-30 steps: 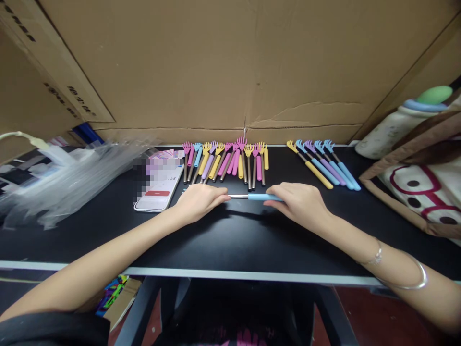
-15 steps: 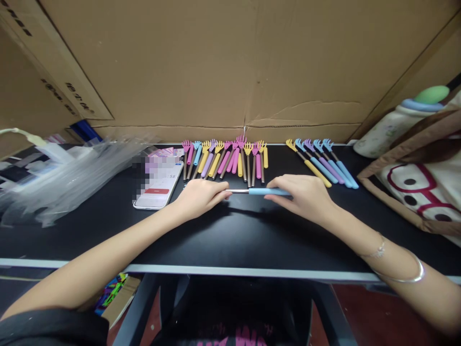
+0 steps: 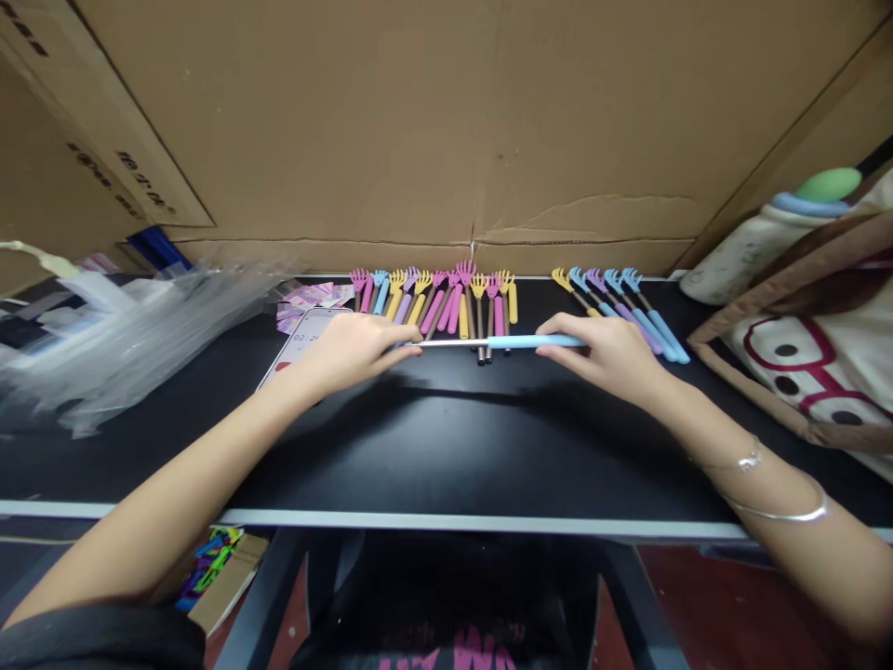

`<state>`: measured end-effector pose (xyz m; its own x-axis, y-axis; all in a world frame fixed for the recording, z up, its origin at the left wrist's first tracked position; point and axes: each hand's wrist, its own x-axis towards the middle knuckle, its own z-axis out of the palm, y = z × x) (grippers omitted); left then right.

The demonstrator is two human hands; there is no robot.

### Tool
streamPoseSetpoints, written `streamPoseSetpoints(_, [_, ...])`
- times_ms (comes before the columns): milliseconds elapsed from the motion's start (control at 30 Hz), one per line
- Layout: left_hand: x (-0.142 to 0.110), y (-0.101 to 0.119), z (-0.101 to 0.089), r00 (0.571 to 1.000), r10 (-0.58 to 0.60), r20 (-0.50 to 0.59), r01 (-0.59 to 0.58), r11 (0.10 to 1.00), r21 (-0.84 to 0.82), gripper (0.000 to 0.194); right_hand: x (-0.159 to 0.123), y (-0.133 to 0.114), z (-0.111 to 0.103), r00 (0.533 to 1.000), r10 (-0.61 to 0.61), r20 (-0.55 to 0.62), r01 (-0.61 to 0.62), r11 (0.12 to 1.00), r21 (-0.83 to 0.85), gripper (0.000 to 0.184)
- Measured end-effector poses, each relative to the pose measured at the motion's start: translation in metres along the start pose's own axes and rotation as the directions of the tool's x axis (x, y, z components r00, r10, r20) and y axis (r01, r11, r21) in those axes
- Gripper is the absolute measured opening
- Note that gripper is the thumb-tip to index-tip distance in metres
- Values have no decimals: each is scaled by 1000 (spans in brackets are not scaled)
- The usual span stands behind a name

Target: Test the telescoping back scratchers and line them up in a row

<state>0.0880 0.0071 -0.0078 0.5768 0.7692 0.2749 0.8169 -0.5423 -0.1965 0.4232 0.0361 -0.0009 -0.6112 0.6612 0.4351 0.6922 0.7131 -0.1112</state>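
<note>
A back scratcher (image 3: 513, 342) with a light blue grip and a metal rod lies level between my hands, above the black table. My left hand (image 3: 359, 349) is closed around its left end, which hides the claw head. Fingers of my right hand (image 3: 593, 349) pinch the blue grip near its right end. Behind it, several back scratchers with pink, yellow, purple and blue claw heads (image 3: 478, 284) lie in a row beside loose coloured grips (image 3: 513, 302). To the right, a separate group of scratchers (image 3: 632, 312) has grips fitted on the rods.
A phone (image 3: 299, 340) lies partly behind my left hand, near purple printed cards (image 3: 313, 296). Clear plastic bags (image 3: 174, 335) cover the left side. A bottle (image 3: 753, 247) and a cloth bag (image 3: 788, 372) stand at right; a cardboard wall (image 3: 419, 121) rises behind.
Both hands have moved apart and slightly up with the scratcher. More of its metal rod and blue grip now shows between them. My left hand now covers part of the phone.
</note>
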Motion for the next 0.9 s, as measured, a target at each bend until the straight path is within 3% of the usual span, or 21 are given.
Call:
streamPoseSetpoints(233, [-1,2,9,979,56,-198,-49,998,39,42,0,-1,11,999,49,23,-53,973,223,24])
streamPoseSetpoints(567, [-1,4,11,972,49,-229,-48,999,11,42,3,-5,11,994,90,66,-107,936,336,23])
streamPoseSetpoints(900, [1,6,12,897,192,-399,-159,981,113,39,3,-6,12,965,106,240,-200,890,410,36])
